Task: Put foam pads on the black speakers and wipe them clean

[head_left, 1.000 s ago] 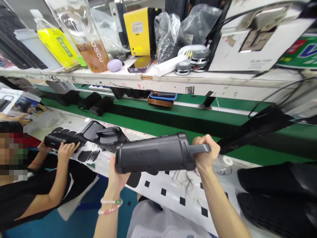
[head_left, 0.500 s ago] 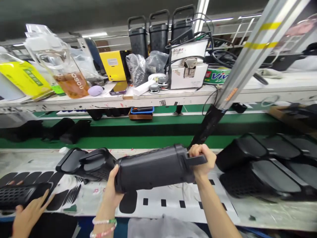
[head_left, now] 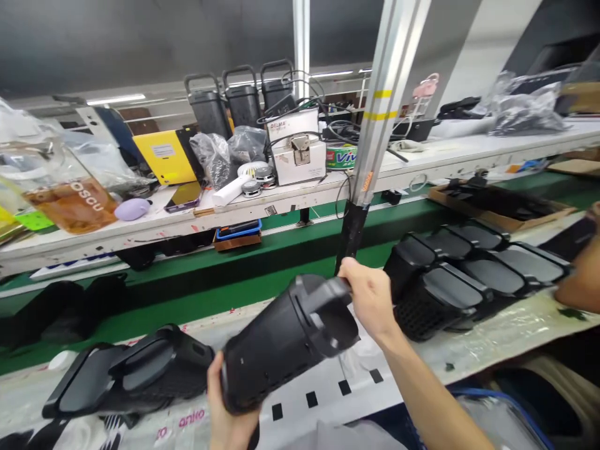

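Note:
I hold a long black plastic speaker housing (head_left: 281,340) above the near edge of the workbench. My left hand (head_left: 225,415) cups its lower end from below, fingers wrapped round it. My right hand (head_left: 370,300) is closed on the handle at its upper end. The housing is tilted, upper end to the right and away from me. Similar black housings (head_left: 131,375) lie on the bench to the left, and a row of several more black housings (head_left: 469,269) lies to the right.
A green conveyor belt (head_left: 262,250) runs behind the bench. Above it a white shelf (head_left: 234,203) carries bags, a yellow box (head_left: 164,156), a white box (head_left: 295,147) and cables. A metal post (head_left: 379,94) rises just beyond my right hand. Another person's arm (head_left: 581,275) shows at the right edge.
My view has swung right, away from the co-worker on the left. The housing has tilted, its handle end turning away from me; both hands keep their hold.

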### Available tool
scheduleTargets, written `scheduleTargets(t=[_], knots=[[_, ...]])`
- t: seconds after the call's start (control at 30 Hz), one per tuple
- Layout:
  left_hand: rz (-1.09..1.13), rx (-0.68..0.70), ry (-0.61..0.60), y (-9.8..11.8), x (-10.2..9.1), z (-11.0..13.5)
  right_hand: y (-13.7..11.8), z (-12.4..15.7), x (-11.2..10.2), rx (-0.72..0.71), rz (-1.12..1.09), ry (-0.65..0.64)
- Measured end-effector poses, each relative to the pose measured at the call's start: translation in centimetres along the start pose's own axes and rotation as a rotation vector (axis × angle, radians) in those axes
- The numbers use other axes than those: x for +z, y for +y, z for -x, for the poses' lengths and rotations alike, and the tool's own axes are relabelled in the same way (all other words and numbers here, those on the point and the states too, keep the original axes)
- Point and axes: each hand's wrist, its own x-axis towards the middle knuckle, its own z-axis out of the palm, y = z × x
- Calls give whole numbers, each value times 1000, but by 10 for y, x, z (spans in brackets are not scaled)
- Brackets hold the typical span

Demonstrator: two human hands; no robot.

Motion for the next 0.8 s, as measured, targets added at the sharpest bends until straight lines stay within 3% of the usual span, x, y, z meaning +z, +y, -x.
scheduleTargets(t=[0.1,0.2,0.37,0.47,0.57,0.67,0.73,0.8], knots=[[108,-450,-57,-33,19,-12,-2,-16,-7,376,-161,-233],[94,-776,-191,-68,36,-21,-14,-22,-31,525,-433,-379],[-50,-975,-258,-128,47,-28,-36,-6,-72,520,-622,-308],[-148,-1071,-298,-146,45,-22,-42,16,-86,507,-589,-209],[-215,-1041,-277,-136,39,-13,-44,49,-90,441,-458,25],[-280,-792,-279,-104,29,-7,-45,98,-90,362,-295,410],[-383,-541,-374,-78,22,-6,-48,140,-90,359,-246,601],[-641,-327,-588,-53,21,-8,-56,187,-89,430,-312,714]])
